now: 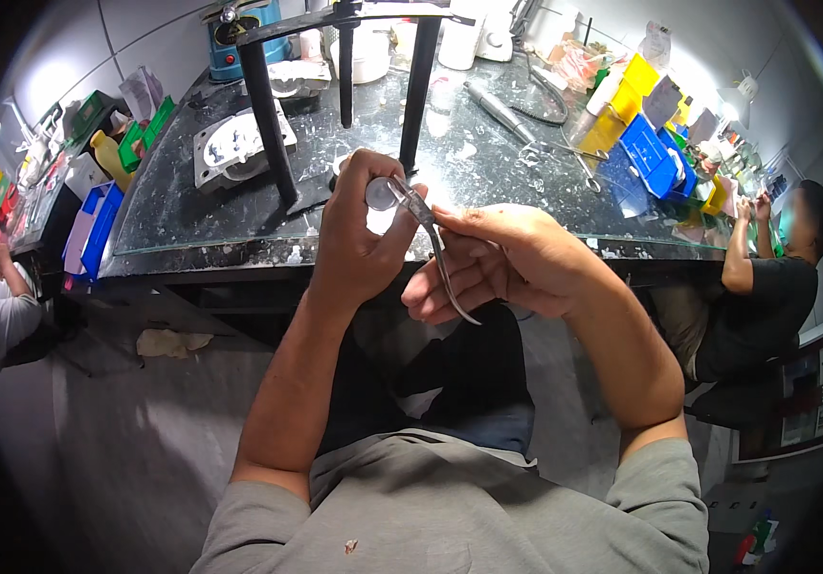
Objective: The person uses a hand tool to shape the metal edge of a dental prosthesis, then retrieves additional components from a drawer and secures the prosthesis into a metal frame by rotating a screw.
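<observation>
Both hands are at the front edge of the surface (565,203), above the lap. Left hand (362,225): curled nearly closed, index finger and thumb around a clear round piece (380,194). Right hand (522,251): half open, palm partly up, fingers loosely extended, thumb tip at the pliers (422,209); can't tell how firmly it grips.

Pliers: between the two hands. Head end is at the left hand's thumb, right beside the clear piece; a curved handle slants down in front of the right hand's fingers. Can't tell whether the tips touch the piece.

Room: front edge runs out to both sides of the hands. Black metal stand (271,120) is the tightest limit, legs just beyond the left hand. White cast on a metal plate (242,145) sits left of that hand, past the stand's leg. Speckled surface stretches right and forward of the right hand, up to a blue bin (656,158); a metal handpiece (500,112) lies farther ahead, well apart.
</observation>
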Available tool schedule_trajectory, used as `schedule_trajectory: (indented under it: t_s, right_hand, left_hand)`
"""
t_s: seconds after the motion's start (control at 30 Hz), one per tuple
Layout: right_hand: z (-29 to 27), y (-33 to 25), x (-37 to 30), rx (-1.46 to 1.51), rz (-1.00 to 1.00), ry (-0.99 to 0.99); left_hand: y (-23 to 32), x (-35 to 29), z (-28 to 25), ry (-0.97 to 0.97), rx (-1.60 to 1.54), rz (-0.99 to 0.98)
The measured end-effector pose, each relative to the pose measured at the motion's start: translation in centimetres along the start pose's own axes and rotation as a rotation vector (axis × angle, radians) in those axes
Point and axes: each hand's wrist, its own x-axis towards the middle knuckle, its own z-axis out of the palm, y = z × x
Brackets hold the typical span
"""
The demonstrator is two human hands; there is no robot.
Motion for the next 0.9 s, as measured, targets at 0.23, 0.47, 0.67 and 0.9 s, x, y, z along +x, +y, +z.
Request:
schedule_trajectory:
  t_s: [0.23, 0.47, 0.67, 0.9]
  right_hand:
    - [-0.6, 0.7, 0.6, -0.019, -0.026, 0.056]
    - [0.7, 0.9, 0.3, -0.156, -0.072, 0.181]
    - [0.1, 0.2, 0.1, 0.014, 0.009, 0.020]
    - [-0.5, 0.3, 0.5, -0.096, -0.020, 0.057]
  left_hand:
    - [-0.2, 0.0, 0.0, 0.001, -0.033, -0.002]
    - [0.0, 0.1, -0.1, -0.002, 0.007, -0.021]
    - [0.2, 0.1, 0.0, -0.003, 0.020, -0.037]
    - [-0.3, 0.0, 0.0, 0.003, -0.011, -0.009]
